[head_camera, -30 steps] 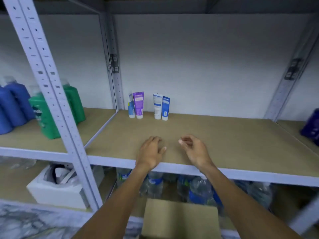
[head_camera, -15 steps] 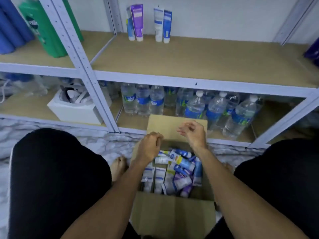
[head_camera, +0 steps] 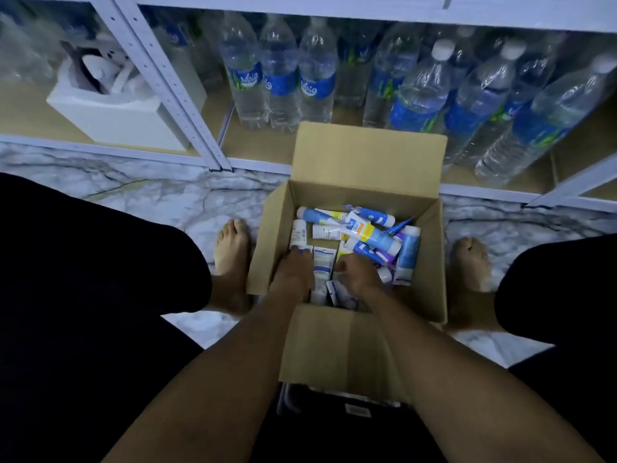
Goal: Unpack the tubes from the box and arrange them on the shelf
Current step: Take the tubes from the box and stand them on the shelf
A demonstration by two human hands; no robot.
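Head view, centre frame: open box [head_camera: 430, 262] on floor, heaped with loose tubes [head_camera: 374, 233]; most unpacking judged left. Left hand [head_camera: 293, 272] and right hand [head_camera: 357, 274] down among tubes, lower centre. Fingers buried; grip cannot be told.

The box [head_camera: 367, 155] is plain brown cardboard, its far flap a lighter tan than the shadowed inner walls. The tubes [head_camera: 372, 233] inside are mostly white and light blue; one carries a yellow band, and one toward the right shows purple. The floor [head_camera: 160, 195] is white marble-patterned with grey veins. On the far side, the clear water bottles [head_camera: 280, 75] wear blue labels with white lettering and green marks, and some have white caps. The shelf frame [head_camera: 173, 91] is pale grey-white with rows of small holes, its board tan. A white container [head_camera: 113, 115] sits at far left. The person's clothing [head_camera: 83, 295] is black.
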